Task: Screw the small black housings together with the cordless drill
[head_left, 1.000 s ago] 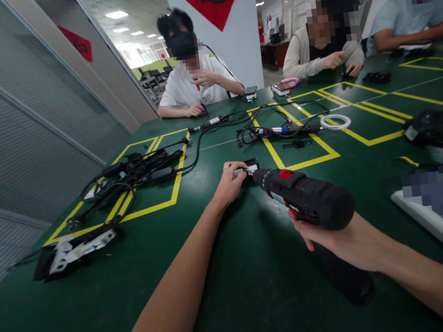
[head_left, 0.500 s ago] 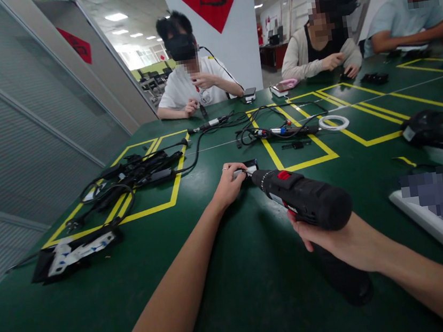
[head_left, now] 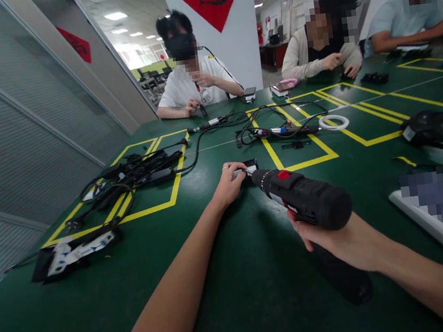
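Nearest us, our right hand (head_left: 338, 240) grips the cordless drill (head_left: 304, 201), its nose meeting the small black part (head_left: 249, 167) that our left hand (head_left: 229, 184) pinches at the table (head_left: 229, 294) centre. We judge the driving underway, not finished. Bare green surrounds us; cables (head_left: 137, 171) lie well apart beyond.

- The left hand (head_left: 229, 184) is stretched forward on a long, nearly straight bare arm, fingers curled in a pinch just beside the nose of the drill (head_left: 304, 201).
- The right hand (head_left: 336, 243) wraps the drill's grip from below, forearm angled in from the right.
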The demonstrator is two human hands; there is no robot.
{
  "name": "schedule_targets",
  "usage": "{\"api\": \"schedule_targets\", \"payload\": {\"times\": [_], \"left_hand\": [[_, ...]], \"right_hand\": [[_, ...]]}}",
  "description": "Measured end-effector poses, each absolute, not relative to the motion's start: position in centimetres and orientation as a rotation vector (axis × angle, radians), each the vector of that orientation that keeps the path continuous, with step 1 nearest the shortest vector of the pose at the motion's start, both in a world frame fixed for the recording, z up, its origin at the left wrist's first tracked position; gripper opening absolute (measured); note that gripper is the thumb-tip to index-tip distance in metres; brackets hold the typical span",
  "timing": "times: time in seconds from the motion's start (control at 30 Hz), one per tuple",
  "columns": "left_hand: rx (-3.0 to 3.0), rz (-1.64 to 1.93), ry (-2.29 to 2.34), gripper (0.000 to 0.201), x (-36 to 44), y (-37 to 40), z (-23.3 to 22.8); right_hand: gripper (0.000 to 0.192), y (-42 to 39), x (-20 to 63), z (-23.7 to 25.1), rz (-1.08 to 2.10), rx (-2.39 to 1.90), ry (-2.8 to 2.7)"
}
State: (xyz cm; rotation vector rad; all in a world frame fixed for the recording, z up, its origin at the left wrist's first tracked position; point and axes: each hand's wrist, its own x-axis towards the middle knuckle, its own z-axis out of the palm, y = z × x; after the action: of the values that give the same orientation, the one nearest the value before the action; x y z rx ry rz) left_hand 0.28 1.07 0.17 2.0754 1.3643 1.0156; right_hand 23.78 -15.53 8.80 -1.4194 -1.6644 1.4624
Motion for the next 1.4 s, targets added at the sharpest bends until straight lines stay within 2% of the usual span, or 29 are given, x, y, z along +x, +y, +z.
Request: {"api": "schedule_targets", "payload": {"times": [0.23,0.53,1.07,1.4], "left_hand": [[2.090,1.030,1.346,0.020,0.22,1.12,0.18],[2.088,0.994,1.373,0.021,0.32,0.68,0.60],[2.075,1.007,1.368,0.023,0.30,0.97,0.35],[2.065,0.986,1.384,0.023,0.39,0.76,0.68]], "right_hand": [[0.006,-15.60,23.84,9.33,1.476,-1.432,-1.684],[0.016,-15.72,23.91,9.63,1.513,-1.471,-1.645],[0.006,-15.63,23.70,9.59,1.478,-1.437,-1.657],[0.011,-15.64,23.65,9.62,1.464,-1.456,-1.636]]}}
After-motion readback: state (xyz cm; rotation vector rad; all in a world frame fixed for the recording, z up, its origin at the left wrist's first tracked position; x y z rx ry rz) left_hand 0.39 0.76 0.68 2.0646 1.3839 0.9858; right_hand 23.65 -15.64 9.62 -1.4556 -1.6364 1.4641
